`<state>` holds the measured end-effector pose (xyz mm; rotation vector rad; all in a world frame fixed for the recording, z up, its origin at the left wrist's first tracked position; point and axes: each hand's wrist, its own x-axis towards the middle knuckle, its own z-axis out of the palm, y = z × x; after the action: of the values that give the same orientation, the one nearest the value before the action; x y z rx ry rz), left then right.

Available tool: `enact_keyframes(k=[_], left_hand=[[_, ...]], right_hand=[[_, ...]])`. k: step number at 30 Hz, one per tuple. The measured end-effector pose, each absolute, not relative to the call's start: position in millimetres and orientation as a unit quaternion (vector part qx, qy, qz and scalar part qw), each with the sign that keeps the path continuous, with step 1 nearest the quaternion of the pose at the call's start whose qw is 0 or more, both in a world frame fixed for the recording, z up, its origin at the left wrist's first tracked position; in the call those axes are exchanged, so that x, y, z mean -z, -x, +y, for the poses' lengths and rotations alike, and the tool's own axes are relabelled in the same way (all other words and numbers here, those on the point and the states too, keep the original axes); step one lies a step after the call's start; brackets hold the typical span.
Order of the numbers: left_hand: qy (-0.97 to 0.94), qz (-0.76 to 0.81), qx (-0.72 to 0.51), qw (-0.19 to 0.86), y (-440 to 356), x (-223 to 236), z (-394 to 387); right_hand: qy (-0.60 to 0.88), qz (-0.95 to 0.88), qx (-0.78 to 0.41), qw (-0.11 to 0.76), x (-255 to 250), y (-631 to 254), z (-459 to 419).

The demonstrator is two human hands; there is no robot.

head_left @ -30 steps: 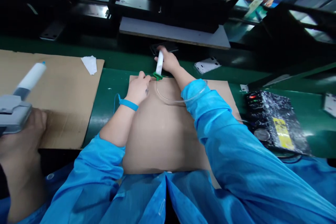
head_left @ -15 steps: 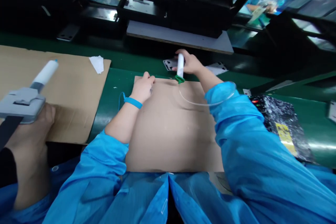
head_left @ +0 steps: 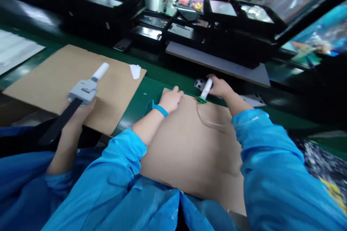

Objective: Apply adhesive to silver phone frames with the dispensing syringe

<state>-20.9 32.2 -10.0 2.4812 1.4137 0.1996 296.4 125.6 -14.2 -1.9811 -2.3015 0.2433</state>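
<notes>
My right hand (head_left: pixel 219 86) is closed around a white dispensing syringe (head_left: pixel 207 87) with a green end cap (head_left: pixel 201 99). From the cap a thin clear hose (head_left: pixel 207 122) curves back toward my right sleeve. The syringe leans over the far edge of a brown cardboard sheet (head_left: pixel 189 144), beside a small metal plate (head_left: pixel 198 83) with dark cut-outs, partly covered by my fingers. My left hand (head_left: pixel 171 100), with a blue wrist strap (head_left: pixel 160 110), lies at the sheet's far left corner with its fingers curled at the edge. The fingertips are partly hidden.
To my left, a co-worker's hand (head_left: pixel 85 110) is by a grey device (head_left: pixel 82 92) with a white tube, over another cardboard sheet (head_left: pixel 119 90). A white scrap (head_left: pixel 135 71) lies there. Black frames (head_left: pixel 238 39) and a grey board (head_left: pixel 217 64) stand behind; another plate (head_left: pixel 255 100) lies right.
The view has swung left, so everything sits further right. The syringe has tilted, its far end leaning right, and stays in my right hand. My left hand stays at the sheet's corner.
</notes>
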Motion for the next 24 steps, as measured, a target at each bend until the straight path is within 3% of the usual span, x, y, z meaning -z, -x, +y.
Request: enact_keyframes(k=[7, 14, 24], left_hand=[[-0.851, 0.506, -0.061, 0.126, 23.1, 11.1, 24.5], [-0.853, 0.497, -0.072, 0.143, 24.0, 18.5, 30.2], [-0.855, 0.489, -0.075, 0.154, 16.4, 14.5, 25.4]], right_hand=[[0.656, -0.749, -0.086, 0.039, 8.5, -297.5, 113.4], [0.695, -0.705, -0.092, 0.105, -6.7, -306.9, 69.9], [0.688, -0.656, -0.222, 0.217, 9.6, -295.7, -38.0]])
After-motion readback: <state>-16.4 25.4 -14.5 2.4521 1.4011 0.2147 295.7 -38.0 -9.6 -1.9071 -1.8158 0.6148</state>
